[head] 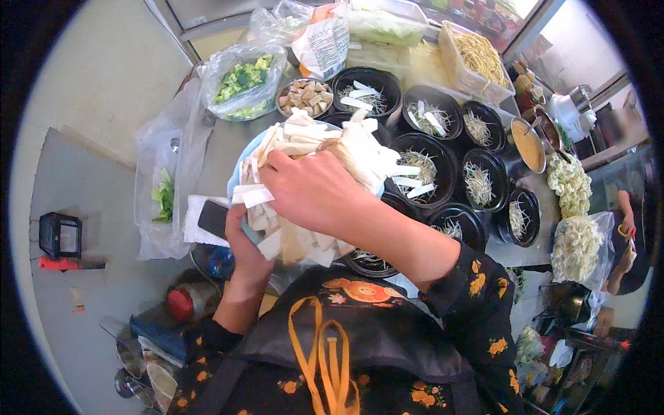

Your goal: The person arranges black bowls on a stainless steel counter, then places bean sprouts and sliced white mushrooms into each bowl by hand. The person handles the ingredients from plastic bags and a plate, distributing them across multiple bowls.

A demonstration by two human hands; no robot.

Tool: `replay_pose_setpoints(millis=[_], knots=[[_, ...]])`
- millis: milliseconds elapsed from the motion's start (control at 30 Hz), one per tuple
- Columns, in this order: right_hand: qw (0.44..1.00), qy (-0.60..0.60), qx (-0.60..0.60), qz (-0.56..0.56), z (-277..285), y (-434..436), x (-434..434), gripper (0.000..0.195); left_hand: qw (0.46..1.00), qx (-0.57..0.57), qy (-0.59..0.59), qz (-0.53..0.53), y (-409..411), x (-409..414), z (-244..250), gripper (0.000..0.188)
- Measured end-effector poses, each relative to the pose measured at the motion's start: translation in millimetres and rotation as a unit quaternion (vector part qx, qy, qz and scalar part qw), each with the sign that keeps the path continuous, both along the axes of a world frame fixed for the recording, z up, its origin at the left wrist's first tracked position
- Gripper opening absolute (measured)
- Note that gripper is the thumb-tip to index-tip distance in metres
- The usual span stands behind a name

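Note:
In front of me a light-blue bowl (251,150) is heaped with flat pale strips (298,132), perhaps tofu or rice cake. My left hand (248,241) grips its near left rim from outside. Across the bowl reaches my right hand (308,187), its fingers curled at the left of the heap. White strips (254,195) stick out from under those fingers, whose tips are partly hidden. A white mass (371,150), perhaps a plastic bag, lies at the bowl's right side. Beyond it, a black bowl (450,155) contains bean sprouts and a few white strips.
More black bowls (502,171) with sprouts stand to the right. Behind are bagged broccoli (244,80), a bowl of brown cubes (306,98) and a noodle bin (480,57). A sauce pot (528,142) and cauliflower (570,184) sit rightward. A dark phone-like object (213,218) rests at left. Another person's hand (627,228) holds scissors.

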State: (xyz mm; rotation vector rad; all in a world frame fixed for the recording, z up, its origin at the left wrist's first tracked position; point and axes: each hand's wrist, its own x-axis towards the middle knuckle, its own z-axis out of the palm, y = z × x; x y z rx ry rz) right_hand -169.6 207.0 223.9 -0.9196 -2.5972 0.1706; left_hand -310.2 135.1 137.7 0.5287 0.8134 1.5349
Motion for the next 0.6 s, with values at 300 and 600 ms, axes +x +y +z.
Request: replay_pose_setpoints(millis=[300, 600], knots=[[0.978, 0.196, -0.061, -0.046, 30.9, -8.3, 63.1, 0.015, 0.990, -0.035, -0.135, -0.036, 0.5, -13.2, 4.7, 0.054], [0.967, -0.026, -0.227, -0.117, -11.8, -45.9, 128.2, 0.029, 0.987, -0.071, -0.114, 0.087, 6.1, -44.9, 1.3, 0.060]])
